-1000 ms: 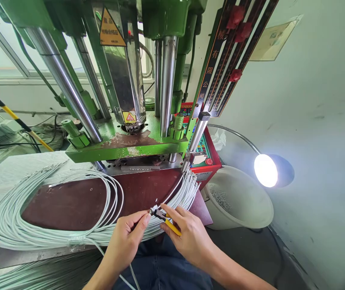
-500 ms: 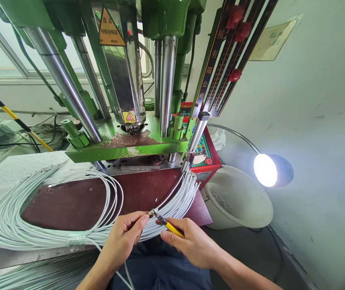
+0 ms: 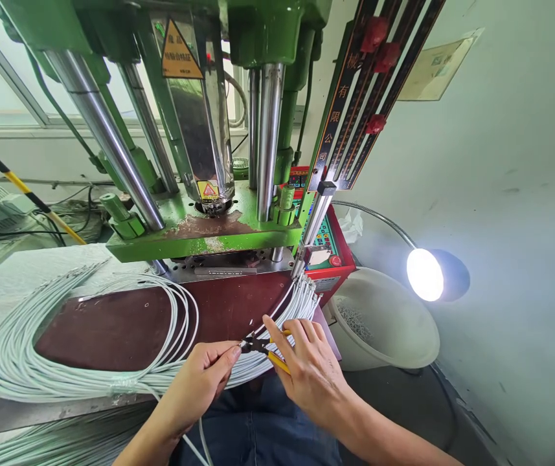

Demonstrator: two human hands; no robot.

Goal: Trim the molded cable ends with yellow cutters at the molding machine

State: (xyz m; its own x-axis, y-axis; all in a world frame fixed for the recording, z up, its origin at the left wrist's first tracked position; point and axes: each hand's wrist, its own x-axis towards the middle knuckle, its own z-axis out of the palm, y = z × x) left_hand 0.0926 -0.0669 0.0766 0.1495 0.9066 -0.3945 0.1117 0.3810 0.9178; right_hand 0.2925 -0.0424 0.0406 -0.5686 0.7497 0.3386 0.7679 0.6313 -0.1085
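Observation:
My left hand (image 3: 209, 372) pinches the end of a white cable (image 3: 194, 446), whose length hangs down below my wrist. In my right hand (image 3: 311, 369) is a pair of yellow-handled cutting pliers (image 3: 277, 359), the handles spread apart between my fingers. The dark jaws of the pliers meet the cable end at my left fingertips; the exact contact is too small to make out. A large coil of white cables (image 3: 39, 382) lies around and under both hands, bound with clear tape (image 3: 124, 383). Its ends with small metal tips are bunched at the right.
A green press (image 3: 199, 243) with steel columns stands just ahead, over a dark red board (image 3: 238, 301). A red control box (image 3: 338, 262) sits to its right, beside a white bucket (image 3: 418, 336) holding small scraps. A lit lamp (image 3: 425, 275) hangs at the right.
My right hand has turned over, and the pliers have rolled so that both handles show, spread apart. My left hand stays nearly in place with the cable end.

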